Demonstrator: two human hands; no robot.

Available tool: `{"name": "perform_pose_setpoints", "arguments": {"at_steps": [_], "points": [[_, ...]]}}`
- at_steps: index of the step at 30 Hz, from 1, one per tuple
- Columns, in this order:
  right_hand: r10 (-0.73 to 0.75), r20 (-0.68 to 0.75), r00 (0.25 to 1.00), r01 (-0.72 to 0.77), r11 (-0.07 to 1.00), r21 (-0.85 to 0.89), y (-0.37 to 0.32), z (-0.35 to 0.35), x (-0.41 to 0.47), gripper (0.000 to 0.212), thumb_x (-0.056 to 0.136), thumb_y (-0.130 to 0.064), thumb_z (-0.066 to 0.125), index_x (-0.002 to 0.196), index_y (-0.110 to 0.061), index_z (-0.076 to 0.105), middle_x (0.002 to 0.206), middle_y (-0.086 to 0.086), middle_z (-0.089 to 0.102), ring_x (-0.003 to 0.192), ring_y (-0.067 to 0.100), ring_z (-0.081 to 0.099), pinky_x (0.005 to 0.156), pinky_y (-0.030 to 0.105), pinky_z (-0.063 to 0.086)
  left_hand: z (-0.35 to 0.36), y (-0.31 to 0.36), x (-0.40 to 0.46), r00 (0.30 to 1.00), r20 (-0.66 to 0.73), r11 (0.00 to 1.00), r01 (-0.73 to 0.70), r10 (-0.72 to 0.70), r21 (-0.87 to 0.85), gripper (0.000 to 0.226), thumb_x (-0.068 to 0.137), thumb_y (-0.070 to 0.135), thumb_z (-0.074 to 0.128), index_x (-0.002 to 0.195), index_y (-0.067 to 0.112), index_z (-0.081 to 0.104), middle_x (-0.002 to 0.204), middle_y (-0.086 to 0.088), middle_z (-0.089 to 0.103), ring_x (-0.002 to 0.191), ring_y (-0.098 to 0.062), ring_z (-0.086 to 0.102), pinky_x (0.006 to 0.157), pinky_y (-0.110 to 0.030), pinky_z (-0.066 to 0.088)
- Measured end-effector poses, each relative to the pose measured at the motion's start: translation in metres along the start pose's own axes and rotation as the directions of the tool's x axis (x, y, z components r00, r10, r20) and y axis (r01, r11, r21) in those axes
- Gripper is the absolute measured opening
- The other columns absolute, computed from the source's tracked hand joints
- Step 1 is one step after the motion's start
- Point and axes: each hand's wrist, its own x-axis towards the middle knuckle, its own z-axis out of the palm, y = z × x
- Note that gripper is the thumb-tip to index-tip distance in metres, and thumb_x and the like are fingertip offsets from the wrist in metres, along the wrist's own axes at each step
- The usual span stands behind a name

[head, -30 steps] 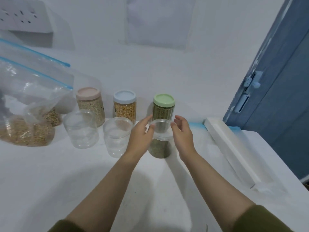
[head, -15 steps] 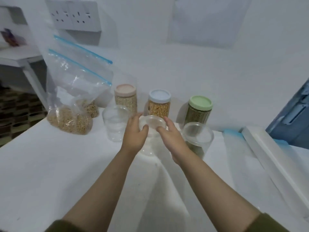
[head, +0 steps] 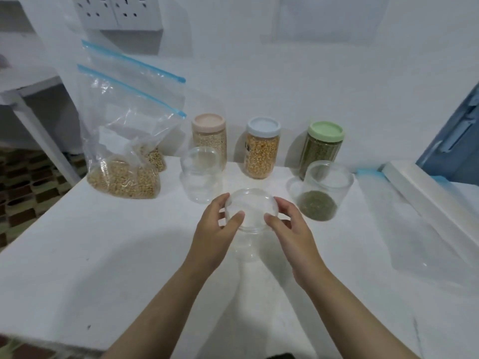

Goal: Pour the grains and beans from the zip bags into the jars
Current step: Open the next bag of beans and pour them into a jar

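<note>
Both hands had left the jar of green beans (head: 324,193) at the right and closed around an empty clear jar (head: 251,212), which had been drawn toward the person and away from the back row. The left hand (head: 216,229) and the right hand (head: 290,229) each held a curled grip on the jar's rim, thumbs hooked over the near edge, fingers wrapped around the far side. The jar sat low over the white counter (head: 103,255); whether it rested there or hung just above could not be told. A second empty jar (head: 201,174) stood beside the two zip bags (head: 124,161), both still zipped and holding pale grain. Three lidded jars (head: 263,149) lined the wall behind. The shift suggested a fresh jar was being readied for pouring.
</note>
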Motion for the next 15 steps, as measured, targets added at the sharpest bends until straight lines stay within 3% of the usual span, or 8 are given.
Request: {"name": "perform_pose_setpoints", "arguments": {"at_steps": [3, 8, 11, 15], "points": [[-0.019, -0.044, 0.999, 0.019, 1.0, -0.003, 0.007, 0.005, -0.027, 0.032, 0.092, -0.024, 0.065, 0.122, -0.035, 0.059, 0.122, -0.015, 0.06, 0.107, 0.009, 0.059, 0.087, 0.025, 0.048, -0.013, -0.006, -0.019, 0.999, 0.046, 0.999, -0.014, 0.016, -0.029, 0.043, 0.095, 0.03, 0.064, 0.135, 0.03, 0.049, 0.125, 0.018, 0.057, 0.108, 0.004, 0.056, 0.077, -0.01, 0.046], [-0.094, -0.131, 0.987, 0.09, 0.995, -0.035, 0.016, 0.013, -0.06, 0.023, 0.091, -0.025, 0.067, 0.112, -0.033, 0.061, 0.109, -0.01, 0.062, 0.11, 0.007, 0.057, 0.094, 0.024, 0.045, -0.026, -0.013, -0.044, 0.993, 0.101, 0.997, -0.053, 0.059, -0.057, 0.034, 0.097, 0.024, 0.06, 0.128, 0.035, 0.049, 0.12, 0.026, 0.055, 0.1, 0.018, 0.053, 0.074, 0.0, 0.041], [-0.084, -0.14, 0.987, 0.088, 0.996, 0.024, 0.019, 0.022, -0.074, 0.019, 0.093, -0.029, 0.066, 0.11, -0.032, 0.057, 0.108, -0.007, 0.06, 0.105, 0.012, 0.06, 0.089, 0.028, 0.049, -0.026, -0.018, -0.055, 0.993, 0.104, 0.994, -0.045, 0.055, -0.095, 0.034, 0.1, 0.022, 0.054, 0.129, 0.037, 0.048, 0.122, 0.025, 0.055, 0.108, 0.01, 0.053, 0.079, -0.007, 0.042], [-0.027, -0.083, 0.996, 0.032, 0.998, 0.06, 0.017, 0.028, -0.083, 0.027, 0.094, -0.042, 0.062, 0.117, -0.035, 0.05, 0.116, -0.009, 0.064, 0.103, 0.003, 0.062, 0.083, 0.021, 0.048, -0.022, -0.02, -0.065, 0.991, 0.13, 0.979, 0.015, 0.011, -0.201, 0.038, 0.103, 0.026, 0.048, 0.138, 0.038, 0.041, 0.133, 0.014, 0.052, 0.115, -0.001, 0.053, 0.087, -0.015, 0.045]]}}
